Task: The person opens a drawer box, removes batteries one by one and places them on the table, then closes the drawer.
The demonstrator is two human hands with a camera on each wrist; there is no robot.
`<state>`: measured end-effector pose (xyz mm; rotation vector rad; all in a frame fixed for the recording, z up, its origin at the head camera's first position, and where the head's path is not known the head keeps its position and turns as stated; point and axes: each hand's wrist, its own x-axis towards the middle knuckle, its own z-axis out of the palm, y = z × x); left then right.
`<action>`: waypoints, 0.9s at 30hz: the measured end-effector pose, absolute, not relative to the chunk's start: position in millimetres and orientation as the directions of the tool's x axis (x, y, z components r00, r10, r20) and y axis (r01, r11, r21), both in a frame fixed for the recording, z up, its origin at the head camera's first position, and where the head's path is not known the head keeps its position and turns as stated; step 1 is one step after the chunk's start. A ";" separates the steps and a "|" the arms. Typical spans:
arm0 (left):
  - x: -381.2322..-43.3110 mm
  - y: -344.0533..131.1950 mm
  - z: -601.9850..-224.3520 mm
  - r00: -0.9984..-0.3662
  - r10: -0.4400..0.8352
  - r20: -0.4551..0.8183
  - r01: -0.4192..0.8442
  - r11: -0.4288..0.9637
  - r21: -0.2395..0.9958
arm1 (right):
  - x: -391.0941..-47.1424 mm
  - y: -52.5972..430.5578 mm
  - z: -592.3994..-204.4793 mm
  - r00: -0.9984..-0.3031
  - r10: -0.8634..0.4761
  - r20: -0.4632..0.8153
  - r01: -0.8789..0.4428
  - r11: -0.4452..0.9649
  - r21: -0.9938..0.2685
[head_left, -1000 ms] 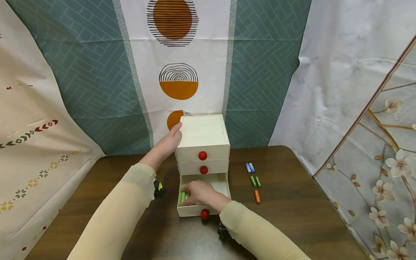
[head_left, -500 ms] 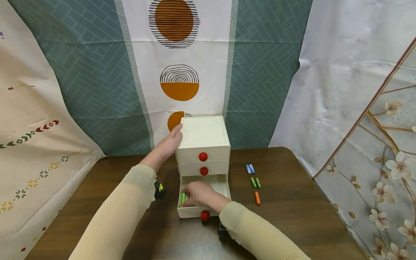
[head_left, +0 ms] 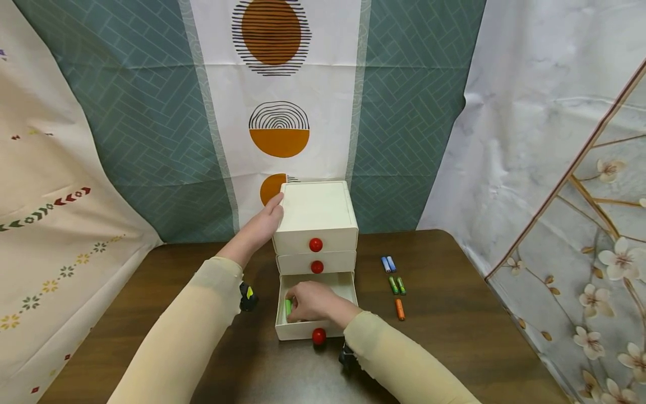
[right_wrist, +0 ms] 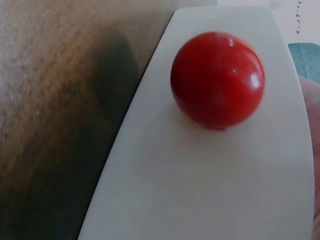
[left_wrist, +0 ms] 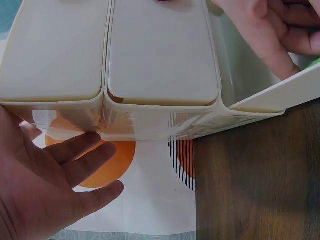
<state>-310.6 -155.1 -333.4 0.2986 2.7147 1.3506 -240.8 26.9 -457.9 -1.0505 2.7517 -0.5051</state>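
A white three-drawer unit [head_left: 318,207] with red ball knobs stands on the table, its bottom drawer [head_left: 323,330] pulled out. Against the unit's upper left side rests my left hand [head_left: 262,223]; its fingers are spread and fairly straight in the left wrist view. My right hand [head_left: 313,302] reaches down into the drawer with curled fingers, pinching a light green battery [head_left: 288,307] near the left wall. Part of the battery is hidden behind the fingers. The drawer's red knob [right_wrist: 217,80] fills much of the right wrist view, in front of the hand.
To the unit's right lie two blue batteries [head_left: 388,264], two green batteries [head_left: 397,285] and an orange battery [head_left: 400,309] on the brown wooden table [head_left: 454,336]. Patterned cloths hang behind and at both sides. The upper two drawers are closed.
My right hand has shifted slightly right inside the drawer. The light green at its fingertips has moved right with it, away from the left wall. My left hand stays on the unit.
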 end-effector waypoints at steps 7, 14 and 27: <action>-309.1 -154.3 -332.4 -0.976 0.216 0.003 0.133 0.593 0.794 | -239.8 35.8 -454.1 -0.742 -0.670 -0.014 -0.610 0.685 -0.398; -309.9 -155.2 -332.3 -0.977 0.212 -0.001 0.127 0.589 0.798 | -235.1 46.0 -446.8 -0.736 -0.677 0.016 -0.619 0.662 -0.422; -308.7 -154.9 -333.1 -0.977 0.215 -0.002 0.127 0.584 0.801 | -225.7 64.4 -430.4 -0.753 -0.658 -0.003 -0.584 0.671 -0.458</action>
